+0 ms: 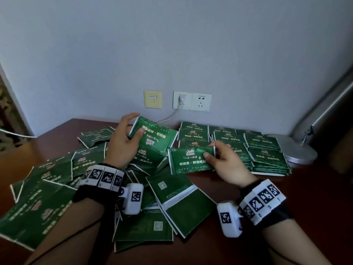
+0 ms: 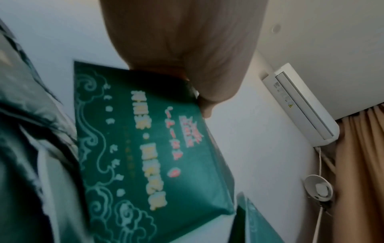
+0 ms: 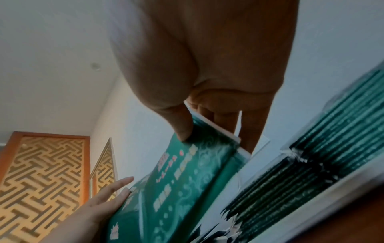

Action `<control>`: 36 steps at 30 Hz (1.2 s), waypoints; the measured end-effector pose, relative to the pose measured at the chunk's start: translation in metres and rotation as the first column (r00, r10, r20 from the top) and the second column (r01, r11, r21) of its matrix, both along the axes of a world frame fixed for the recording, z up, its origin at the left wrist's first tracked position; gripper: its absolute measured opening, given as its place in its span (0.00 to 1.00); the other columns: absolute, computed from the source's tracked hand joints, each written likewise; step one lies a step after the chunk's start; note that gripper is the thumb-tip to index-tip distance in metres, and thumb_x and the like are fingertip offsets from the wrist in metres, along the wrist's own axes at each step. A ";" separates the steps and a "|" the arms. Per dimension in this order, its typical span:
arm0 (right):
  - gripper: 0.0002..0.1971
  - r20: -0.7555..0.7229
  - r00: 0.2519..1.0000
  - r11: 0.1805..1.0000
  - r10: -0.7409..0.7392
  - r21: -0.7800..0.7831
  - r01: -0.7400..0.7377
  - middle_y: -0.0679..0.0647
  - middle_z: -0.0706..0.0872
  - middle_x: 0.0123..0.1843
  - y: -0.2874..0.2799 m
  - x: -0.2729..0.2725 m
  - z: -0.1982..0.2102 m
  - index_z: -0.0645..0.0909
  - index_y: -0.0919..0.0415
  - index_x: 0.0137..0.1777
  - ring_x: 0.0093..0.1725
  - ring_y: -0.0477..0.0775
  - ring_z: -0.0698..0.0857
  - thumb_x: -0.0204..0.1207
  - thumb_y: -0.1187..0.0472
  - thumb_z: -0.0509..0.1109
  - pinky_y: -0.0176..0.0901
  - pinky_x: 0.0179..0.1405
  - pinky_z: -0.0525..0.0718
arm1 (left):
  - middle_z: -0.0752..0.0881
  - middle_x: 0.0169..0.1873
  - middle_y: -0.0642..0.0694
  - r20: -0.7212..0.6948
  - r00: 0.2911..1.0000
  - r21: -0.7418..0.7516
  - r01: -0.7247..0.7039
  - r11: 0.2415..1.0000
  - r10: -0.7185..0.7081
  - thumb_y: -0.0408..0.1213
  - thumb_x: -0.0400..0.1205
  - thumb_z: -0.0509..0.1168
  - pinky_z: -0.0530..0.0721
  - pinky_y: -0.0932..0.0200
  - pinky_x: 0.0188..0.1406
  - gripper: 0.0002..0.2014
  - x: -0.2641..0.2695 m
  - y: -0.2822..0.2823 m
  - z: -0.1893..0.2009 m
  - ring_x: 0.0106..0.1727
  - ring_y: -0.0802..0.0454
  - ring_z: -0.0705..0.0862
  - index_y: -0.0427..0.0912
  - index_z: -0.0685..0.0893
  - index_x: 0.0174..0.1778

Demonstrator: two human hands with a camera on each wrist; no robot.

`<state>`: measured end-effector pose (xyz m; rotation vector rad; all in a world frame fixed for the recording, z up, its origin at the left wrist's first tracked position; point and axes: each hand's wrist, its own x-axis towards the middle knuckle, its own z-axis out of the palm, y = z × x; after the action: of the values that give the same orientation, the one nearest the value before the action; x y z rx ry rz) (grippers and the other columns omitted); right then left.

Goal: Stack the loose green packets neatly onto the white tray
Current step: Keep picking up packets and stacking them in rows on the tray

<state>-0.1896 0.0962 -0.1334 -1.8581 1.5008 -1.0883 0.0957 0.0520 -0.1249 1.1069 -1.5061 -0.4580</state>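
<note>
My left hand [image 1: 138, 122] grips one green packet [image 1: 158, 139] by its end, lifted over the pile; the left wrist view shows that packet [image 2: 145, 148] under my thumb. My right hand [image 1: 208, 150] pinches the right end of a second green packet [image 1: 188, 160] between thumb and fingers, also seen close up as the pinched packet [image 3: 187, 180]. Just behind the right hand, neat stacks of green packets [image 1: 261, 150] fill the white tray [image 1: 267, 173]. Several loose packets [image 1: 47, 188] lie scattered at the left and in the middle.
The brown table [image 1: 286, 197] meets the wall at the back. A silver lamp base [image 1: 298, 150] stands right beside the tray. Wall sockets [image 1: 192, 101] with a plugged cable sit behind the pile. A white cable [image 1: 15, 133] crosses at far left.
</note>
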 end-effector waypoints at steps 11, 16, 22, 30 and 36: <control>0.15 0.264 0.961 0.987 -0.082 0.154 0.041 0.54 0.76 0.52 -0.003 0.003 -0.001 0.68 0.56 0.66 0.44 0.56 0.83 0.84 0.71 0.60 0.50 0.28 0.90 | 0.77 0.65 0.59 0.489 0.793 0.464 0.115 0.878 -0.362 0.38 0.68 0.84 0.71 0.81 0.46 0.44 0.011 0.004 -0.002 0.56 0.64 0.79 0.60 0.71 0.78; 0.16 0.325 0.944 0.989 -0.058 0.147 0.010 0.56 0.83 0.53 -0.011 0.002 -0.010 0.77 0.58 0.61 0.41 0.50 0.84 0.80 0.76 0.64 0.40 0.31 0.87 | 0.79 0.62 0.58 0.593 0.730 0.456 0.043 0.889 -0.340 0.35 0.70 0.82 0.76 0.56 0.62 0.31 0.022 0.004 -0.008 0.60 0.57 0.79 0.60 0.79 0.67; 0.09 0.453 0.891 0.994 -0.027 0.103 -0.022 0.48 0.90 0.46 -0.010 -0.005 -0.009 0.85 0.64 0.59 0.39 0.43 0.88 0.82 0.72 0.67 0.37 0.40 0.88 | 0.80 0.50 0.54 0.473 0.864 0.197 0.084 0.977 -0.169 0.41 0.75 0.78 0.79 0.59 0.47 0.11 0.025 0.008 -0.004 0.48 0.61 0.81 0.64 0.85 0.39; 0.03 0.646 0.698 0.946 -0.310 0.134 0.297 0.54 0.85 0.33 -0.021 -0.116 0.030 0.81 0.62 0.52 0.20 0.45 0.80 0.83 0.68 0.66 0.33 0.13 0.73 | 0.88 0.46 0.45 -0.102 0.981 0.224 0.185 0.957 -0.165 0.42 0.88 0.61 0.79 0.61 0.18 0.06 -0.058 -0.003 0.038 0.34 0.43 0.90 0.47 0.82 0.54; 0.04 0.504 0.668 0.834 -0.548 0.261 0.487 0.52 0.79 0.26 -0.020 -0.201 -0.001 0.83 0.67 0.53 0.19 0.44 0.74 0.81 0.70 0.68 0.34 0.15 0.72 | 0.84 0.53 0.45 -0.228 0.954 0.438 0.280 0.855 -0.196 0.39 0.89 0.60 0.82 0.53 0.38 0.07 -0.140 -0.035 0.044 0.35 0.49 0.83 0.44 0.78 0.62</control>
<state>-0.3908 0.0760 -0.1342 -0.8865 1.6962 -1.6042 -0.0448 0.0175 -0.0813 1.2087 -1.4161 -1.1123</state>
